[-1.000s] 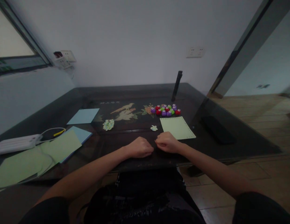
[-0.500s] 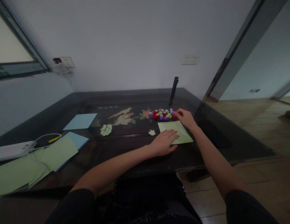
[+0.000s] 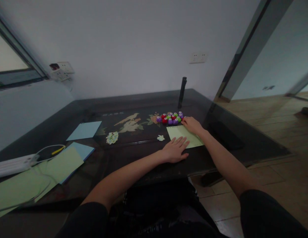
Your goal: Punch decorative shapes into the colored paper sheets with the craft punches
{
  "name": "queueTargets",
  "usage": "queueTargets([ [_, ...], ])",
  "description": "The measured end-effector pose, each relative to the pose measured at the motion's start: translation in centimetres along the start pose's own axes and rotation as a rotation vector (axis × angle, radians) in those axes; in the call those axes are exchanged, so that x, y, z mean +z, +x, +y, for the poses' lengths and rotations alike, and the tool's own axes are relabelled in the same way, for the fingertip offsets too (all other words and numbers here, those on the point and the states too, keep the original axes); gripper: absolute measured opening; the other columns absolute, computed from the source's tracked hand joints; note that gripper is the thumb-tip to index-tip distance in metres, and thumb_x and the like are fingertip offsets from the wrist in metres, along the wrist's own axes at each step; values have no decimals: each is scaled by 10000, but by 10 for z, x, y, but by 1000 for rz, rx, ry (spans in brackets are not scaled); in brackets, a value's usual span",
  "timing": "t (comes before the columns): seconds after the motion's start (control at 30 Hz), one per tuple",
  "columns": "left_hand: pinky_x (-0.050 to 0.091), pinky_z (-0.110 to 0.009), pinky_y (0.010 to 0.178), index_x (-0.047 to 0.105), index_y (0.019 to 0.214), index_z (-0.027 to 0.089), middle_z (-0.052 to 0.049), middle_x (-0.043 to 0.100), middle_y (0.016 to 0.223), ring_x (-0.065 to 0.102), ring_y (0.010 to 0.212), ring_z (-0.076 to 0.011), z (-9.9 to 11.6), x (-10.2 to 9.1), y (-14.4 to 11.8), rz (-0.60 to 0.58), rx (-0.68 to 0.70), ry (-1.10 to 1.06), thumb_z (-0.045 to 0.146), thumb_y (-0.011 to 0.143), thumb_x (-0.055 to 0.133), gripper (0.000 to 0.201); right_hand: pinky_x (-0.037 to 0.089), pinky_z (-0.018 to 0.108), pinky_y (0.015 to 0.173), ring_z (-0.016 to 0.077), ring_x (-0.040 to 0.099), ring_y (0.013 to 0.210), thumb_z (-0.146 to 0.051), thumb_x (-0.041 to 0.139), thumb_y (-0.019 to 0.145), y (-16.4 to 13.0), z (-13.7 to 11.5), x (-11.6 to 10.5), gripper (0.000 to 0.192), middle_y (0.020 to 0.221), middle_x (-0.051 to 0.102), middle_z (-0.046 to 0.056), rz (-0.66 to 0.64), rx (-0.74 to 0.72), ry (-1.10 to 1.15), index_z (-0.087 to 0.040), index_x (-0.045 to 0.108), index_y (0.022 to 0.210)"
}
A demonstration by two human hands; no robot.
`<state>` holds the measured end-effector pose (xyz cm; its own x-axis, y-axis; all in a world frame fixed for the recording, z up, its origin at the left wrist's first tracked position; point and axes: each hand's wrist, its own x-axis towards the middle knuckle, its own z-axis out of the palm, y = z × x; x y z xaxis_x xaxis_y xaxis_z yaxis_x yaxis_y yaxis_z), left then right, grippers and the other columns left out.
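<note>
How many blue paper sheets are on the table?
2. One blue sheet lies alone left of the inlay; another blue sheet sits partly under a green sheet. More may be hidden beneath.

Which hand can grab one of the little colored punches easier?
Probably the right hand: its fingers already sit at the edge of the colored punches. The left hand lies flat nearer the body, on the green paper's near edge.

Bare table (image 3: 144, 155) lies open left of the left hand (image 3: 175, 150); punches (image 3: 170, 118) crowd the right hand (image 3: 192, 125).
</note>
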<state>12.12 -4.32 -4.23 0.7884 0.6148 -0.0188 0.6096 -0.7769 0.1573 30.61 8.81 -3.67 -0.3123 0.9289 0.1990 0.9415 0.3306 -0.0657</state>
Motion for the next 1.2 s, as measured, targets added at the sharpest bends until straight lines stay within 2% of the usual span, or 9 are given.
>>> queueTargets([
  [0.2,111,-446,1146,167,1465,157,-105,145,1550,105,1429,-237,0,2,1,18,-7,-22,500,925,231,643,368,353,873,250,546,977,-388,350,950,5,0,7,407,1077,616,188,-32,12,-79,-95,631,982],
  [0.4,112,-437,1149,180,1462,161,-100,152,1550,112,1428,-233,0,4,0,31,-11,-2,508,927,217,639,342,368,924,256,537,1029,-341,296,967,4,-2,4,412,1084,611,192,-17,-75,-154,-84,612,1026],
  [0.67,103,-438,1146,191,1460,161,-101,160,1548,122,1426,-232,0,5,0,49,-11,-13,497,924,226,633,402,320,743,232,590,856,-417,374,928,-4,-9,-9,337,1007,639,147,-17,19,-10,-148,577,937],
  [0.8,97,-434,1145,193,1461,164,-100,157,1549,118,1426,-230,-1,7,0,55,-10,-27,498,922,229,636,414,300,678,208,593,759,-428,464,877,-5,-3,-10,277,870,657,94,31,93,247,-172,570,861],
  [0.93,93,-429,1148,203,1459,160,-101,154,1549,112,1427,-228,-1,6,-1,67,-11,-31,499,921,236,637,460,285,661,184,608,732,-408,629,751,-11,7,-14,279,861,670,65,84,255,783,-175,580,896],
  [1.0,93,-428,1148,204,1459,158,-102,153,1549,110,1428,-226,-1,6,-1,69,-10,-36,502,921,235,640,488,292,622,182,623,686,-402,679,706,-19,11,-18,358,867,687,82,-35,362,1096,-170,588,963],
  [1.07,95,-428,1148,203,1460,157,-104,151,1549,110,1428,-226,-1,5,-1,74,-6,-44,501,920,237,641,514,308,624,199,646,691,-373,732,659,-31,13,-22,389,885,705,109,-244,408,1294,-159,616,962],
  [1.13,98,-430,1148,203,1460,157,-104,156,1548,117,1427,-226,-1,6,-1,85,-2,-51,496,920,247,639,532,324,648,220,663,715,-341,769,620,-46,14,-26,384,885,717,119,-412,397,1350,-146,650,929],
  [1.2,100,-433,1149,207,1458,157,-107,168,1545,124,1426,-225,-1,7,-2,100,3,-60,483,921,259,631,536,316,644,221,668,701,-314,786,595,-58,13,-26,371,854,726,112,-433,375,1330,-131,673,898],
])
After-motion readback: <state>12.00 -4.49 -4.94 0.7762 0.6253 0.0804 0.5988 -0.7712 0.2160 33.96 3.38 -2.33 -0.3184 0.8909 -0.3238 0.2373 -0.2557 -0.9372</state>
